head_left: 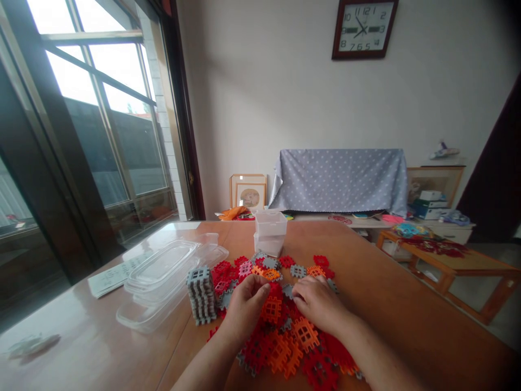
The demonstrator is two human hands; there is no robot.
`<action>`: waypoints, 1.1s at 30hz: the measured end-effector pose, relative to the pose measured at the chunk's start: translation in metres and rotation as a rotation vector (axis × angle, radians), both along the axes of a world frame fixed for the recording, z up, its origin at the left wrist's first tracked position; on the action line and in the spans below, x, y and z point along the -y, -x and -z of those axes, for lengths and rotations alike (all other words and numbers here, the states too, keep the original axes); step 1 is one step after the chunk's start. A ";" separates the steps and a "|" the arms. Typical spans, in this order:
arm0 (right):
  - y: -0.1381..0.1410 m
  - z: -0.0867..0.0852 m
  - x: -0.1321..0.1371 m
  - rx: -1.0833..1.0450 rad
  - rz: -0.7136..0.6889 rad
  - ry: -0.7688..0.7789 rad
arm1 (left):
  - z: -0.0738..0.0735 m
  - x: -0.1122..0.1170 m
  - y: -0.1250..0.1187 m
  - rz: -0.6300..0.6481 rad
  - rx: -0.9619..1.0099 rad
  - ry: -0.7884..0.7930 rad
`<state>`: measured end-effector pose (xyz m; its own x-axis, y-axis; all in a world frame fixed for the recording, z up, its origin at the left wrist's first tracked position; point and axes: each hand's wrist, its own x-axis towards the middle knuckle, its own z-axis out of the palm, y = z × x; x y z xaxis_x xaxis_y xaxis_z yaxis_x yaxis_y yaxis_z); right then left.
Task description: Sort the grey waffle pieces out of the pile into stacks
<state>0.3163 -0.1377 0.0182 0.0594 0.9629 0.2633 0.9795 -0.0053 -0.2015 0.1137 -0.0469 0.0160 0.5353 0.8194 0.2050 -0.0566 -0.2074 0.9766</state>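
Observation:
A loose pile of waffle-like plastic building tiles (280, 336) in red, orange, grey and pink lies on the wooden table (391, 293). My left hand (244, 307) rests at the pile's near left, its fingers curled down over an orange tile (271, 309). My right hand (317, 304) lies palm down beside it, with its fingertips near a small grey tile (288, 291). The hands hide what lies beneath them. Left of my left hand stands a tall stack of grey tiles (201, 296).
Clear plastic trays and lids (158, 282) lie at the table's left, with papers (114, 277) beyond them. Two clear square tubs (269, 233) stand stacked behind the pile. A glass door (101, 136) is at left. A low wooden table (448, 269) stands at right.

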 end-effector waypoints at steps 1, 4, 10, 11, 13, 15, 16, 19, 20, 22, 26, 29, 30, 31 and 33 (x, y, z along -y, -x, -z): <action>0.000 0.000 0.000 -0.004 -0.009 -0.006 | 0.000 0.000 0.000 0.000 -0.003 0.000; -0.002 0.003 0.000 -0.017 -0.031 -0.024 | 0.001 0.000 -0.001 0.000 -0.012 -0.006; -0.008 0.005 0.001 -0.261 -0.032 -0.130 | 0.000 0.002 -0.001 -0.017 -0.005 0.000; -0.008 0.004 0.002 -0.364 -0.047 -0.147 | -0.001 0.003 -0.002 -0.020 0.004 0.002; -0.006 0.002 0.004 -0.592 -0.092 -0.155 | -0.003 0.005 -0.002 -0.010 0.027 0.021; -0.002 -0.002 0.006 -0.792 -0.135 -0.133 | -0.005 0.009 -0.003 0.038 0.055 0.072; 0.000 -0.004 0.007 -0.872 -0.150 -0.117 | -0.005 0.010 -0.003 0.075 0.067 0.107; 0.005 -0.008 0.010 -1.005 -0.170 -0.070 | -0.005 0.013 -0.002 0.173 0.102 0.217; 0.007 -0.008 0.011 -1.018 -0.174 -0.064 | -0.004 0.014 -0.002 0.187 0.113 0.249; 0.008 -0.009 0.013 -0.984 -0.165 -0.093 | -0.004 0.015 -0.002 0.186 0.127 0.305; 0.011 -0.013 0.019 -0.678 -0.162 -0.190 | -0.005 0.016 -0.001 0.160 0.136 0.366; 0.017 -0.017 0.023 -0.449 -0.191 -0.217 | -0.007 0.019 0.000 0.158 0.141 0.393; 0.019 -0.018 0.024 -0.404 -0.191 -0.217 | -0.008 0.020 0.000 0.161 0.137 0.404; 0.021 -0.020 0.024 -0.373 -0.189 -0.207 | -0.009 0.021 -0.001 0.169 0.130 0.416; 0.018 -0.022 0.024 -0.346 -0.176 -0.183 | -0.010 0.023 -0.001 0.187 0.116 0.427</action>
